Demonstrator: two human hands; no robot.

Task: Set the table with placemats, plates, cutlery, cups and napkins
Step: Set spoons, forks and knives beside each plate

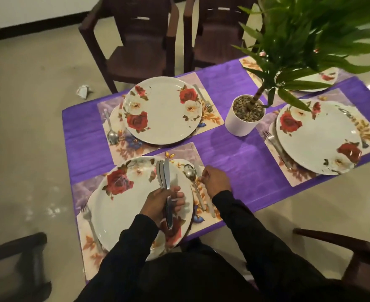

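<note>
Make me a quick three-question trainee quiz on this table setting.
1. True or false: the left hand holds several knives.
2. What lies right of the near plate, by the right hand? A) spoon B) cup C) napkin
3. Fill in: the white pot holds a ____.

Key: 1 true; 2 A, the spoon; 3 plant.
</note>
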